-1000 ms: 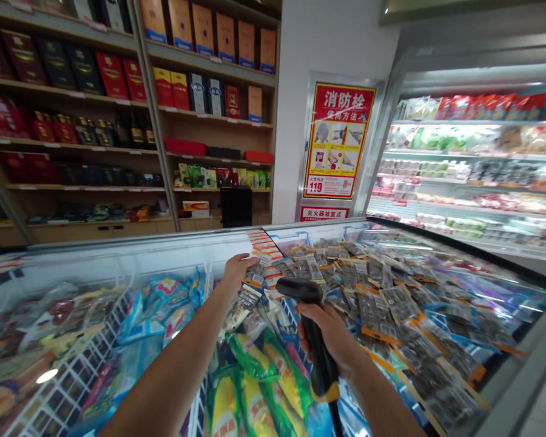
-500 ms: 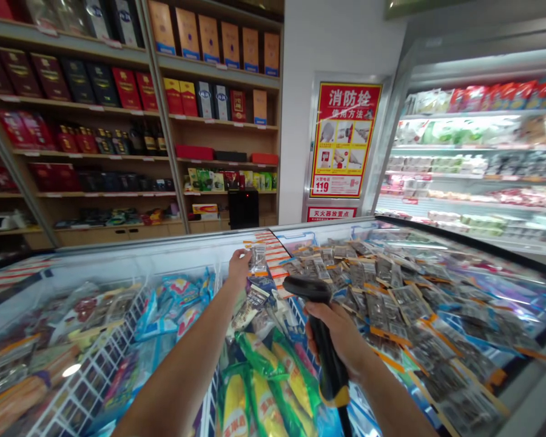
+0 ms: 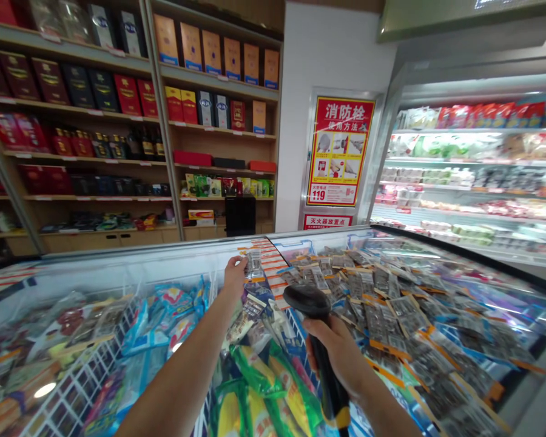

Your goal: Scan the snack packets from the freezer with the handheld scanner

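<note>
My left hand (image 3: 235,274) reaches toward the far wall of the freezer and pinches the left edge of a small clear packet (image 3: 254,264) with orange ends. Wrapped round the handle of a black and yellow barcode scanner (image 3: 316,303) is my right hand (image 3: 339,349). The scanner's head points away from me toward the packet; whether its trigger is pressed I cannot tell. Below the hands lie green and yellow ice-cream packs (image 3: 273,388) and a dark-and-white wrapped pack (image 3: 250,309). Many similar packets (image 3: 391,303) are heaped to the right.
White wire baskets (image 3: 73,388) divide the freezer (image 3: 182,250). Blue packs (image 3: 173,312) fill the left basket. Shelves of boxes (image 3: 213,51) stand behind, beside a red fire-hydrant sign (image 3: 341,152). A lit refrigerated display (image 3: 473,170) is at the right.
The camera view has shifted slightly, so the background sits a little lower. Both hands keep their grips on the packet and the scanner, with almost no movement between them.
</note>
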Motion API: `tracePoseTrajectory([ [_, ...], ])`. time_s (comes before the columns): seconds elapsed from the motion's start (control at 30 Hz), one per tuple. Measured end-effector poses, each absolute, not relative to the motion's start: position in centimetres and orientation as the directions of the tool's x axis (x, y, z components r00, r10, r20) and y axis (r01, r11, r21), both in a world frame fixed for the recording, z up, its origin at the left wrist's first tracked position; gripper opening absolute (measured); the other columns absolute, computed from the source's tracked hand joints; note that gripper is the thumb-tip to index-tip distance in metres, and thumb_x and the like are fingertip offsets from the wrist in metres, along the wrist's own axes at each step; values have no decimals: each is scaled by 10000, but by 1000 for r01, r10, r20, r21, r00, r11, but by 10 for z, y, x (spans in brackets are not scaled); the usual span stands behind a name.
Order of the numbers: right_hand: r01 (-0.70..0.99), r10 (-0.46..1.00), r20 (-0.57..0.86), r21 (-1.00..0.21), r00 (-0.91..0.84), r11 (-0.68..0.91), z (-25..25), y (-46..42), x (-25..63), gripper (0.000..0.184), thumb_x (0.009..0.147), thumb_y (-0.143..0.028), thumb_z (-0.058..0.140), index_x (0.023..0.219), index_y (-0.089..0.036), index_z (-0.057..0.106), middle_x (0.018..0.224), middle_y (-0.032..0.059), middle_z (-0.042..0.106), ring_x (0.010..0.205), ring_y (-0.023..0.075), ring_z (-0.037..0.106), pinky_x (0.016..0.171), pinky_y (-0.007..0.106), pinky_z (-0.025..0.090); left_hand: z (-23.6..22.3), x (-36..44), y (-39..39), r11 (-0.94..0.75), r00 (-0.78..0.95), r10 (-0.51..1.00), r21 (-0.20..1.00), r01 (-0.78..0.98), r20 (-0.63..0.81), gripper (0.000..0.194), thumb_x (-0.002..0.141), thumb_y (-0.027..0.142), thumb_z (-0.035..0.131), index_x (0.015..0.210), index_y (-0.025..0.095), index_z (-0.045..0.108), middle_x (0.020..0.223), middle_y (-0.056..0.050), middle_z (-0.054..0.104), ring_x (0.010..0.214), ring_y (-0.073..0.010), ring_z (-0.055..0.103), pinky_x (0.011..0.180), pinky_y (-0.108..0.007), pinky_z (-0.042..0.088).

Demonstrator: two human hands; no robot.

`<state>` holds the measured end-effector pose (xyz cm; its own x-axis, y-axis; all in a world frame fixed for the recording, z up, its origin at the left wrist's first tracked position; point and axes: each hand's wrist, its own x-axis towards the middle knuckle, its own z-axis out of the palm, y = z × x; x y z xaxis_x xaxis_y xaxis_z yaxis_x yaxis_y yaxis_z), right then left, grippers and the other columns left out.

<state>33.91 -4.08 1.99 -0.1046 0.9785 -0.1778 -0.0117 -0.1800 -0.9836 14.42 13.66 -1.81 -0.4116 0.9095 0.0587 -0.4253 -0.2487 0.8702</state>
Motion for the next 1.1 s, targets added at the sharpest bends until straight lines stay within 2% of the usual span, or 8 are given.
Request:
tracePoseTrajectory([
  [0.17, 15, 961, -244, -970, -128, -244, 20, -40, 339, 251, 673, -416, 491, 593, -181, 449, 351, -43, 466, 289, 82, 403, 333, 210, 300, -19, 144, 140, -254, -414, 908, 870, -422, 64, 401, 424, 333, 696, 696, 196, 436, 469, 57, 540, 427, -109, 514, 430, -228, 418],
  [0.37, 12, 969, -210, -978, -128, -210, 22, -41, 340, 247, 666, -417, 494, 610, -179, 456, 357, -39, 476, 294, 87, 411, 335, 212, 311, -20, 143, 141, -255, -406, 911, 864, -433, 66, 380, 432, 309, 694, 699, 195, 448, 450, 62, 532, 420, -115, 520, 423, -222, 411],
  [0.53, 23, 961, -243, -970, -130, -242, 20, -43, 341, 262, 671, -394, 476, 542, -167, 468, 357, -19, 484, 296, 85, 418, 339, 210, 312, -20, 141, 141, -283, -418, 904, 859, -426, 90, 397, 438, 330, 700, 708, 195, 443, 465, 59, 542, 416, -113, 519, 423, -222, 405],
  [0.77, -70, 966, -180, -978, -183, -196, 23, -35, 341, 288, 678, -410, 501, 552, -150, 514, 395, -18, 492, 314, 88, 424, 332, 208, 315, -19, 141, 143, -294, -426, 899, 860, -418, 100, 401, 428, 330, 706, 689, 192, 435, 453, 63, 523, 421, -109, 516, 421, -203, 380],
  [0.87, -114, 975, -122, -983, -186, -145, 32, -18, 339, 292, 666, -439, 525, 577, -162, 502, 413, -24, 500, 333, 93, 434, 338, 211, 333, -15, 142, 139, -249, -423, 905, 861, -443, 44, 327, 484, 316, 675, 694, 186, 460, 458, 60, 525, 408, -107, 509, 423, -211, 391],
  [0.97, -61, 981, -82, -994, -177, -94, 35, -6, 339, 295, 663, -440, 540, 562, -170, 478, 377, -32, 475, 323, 91, 429, 332, 203, 314, -11, 142, 134, -135, -333, 941, 839, -527, -57, 277, 574, 389, 609, 704, 161, 522, 499, 14, 563, 422, -132, 531, 428, -244, 412],
  [1.03, -19, 977, -128, -991, -169, -133, 32, -6, 341, 298, 675, -435, 530, 556, -167, 479, 360, -31, 467, 313, 89, 425, 321, 199, 297, -10, 143, 132, -89, -240, 969, 840, -535, -50, 313, 587, 428, 604, 700, 139, 557, 532, -21, 588, 444, -148, 546, 441, -261, 419],
  [1.1, -12, 971, -170, -985, -168, -174, 28, -9, 343, 306, 682, -434, 527, 550, -160, 488, 362, -26, 474, 311, 84, 423, 316, 193, 292, -12, 144, 132, -90, -206, 978, 876, -474, -11, 308, 546, 393, 657, 681, 128, 575, 538, -29, 594, 459, -148, 547, 461, -261, 418],
])
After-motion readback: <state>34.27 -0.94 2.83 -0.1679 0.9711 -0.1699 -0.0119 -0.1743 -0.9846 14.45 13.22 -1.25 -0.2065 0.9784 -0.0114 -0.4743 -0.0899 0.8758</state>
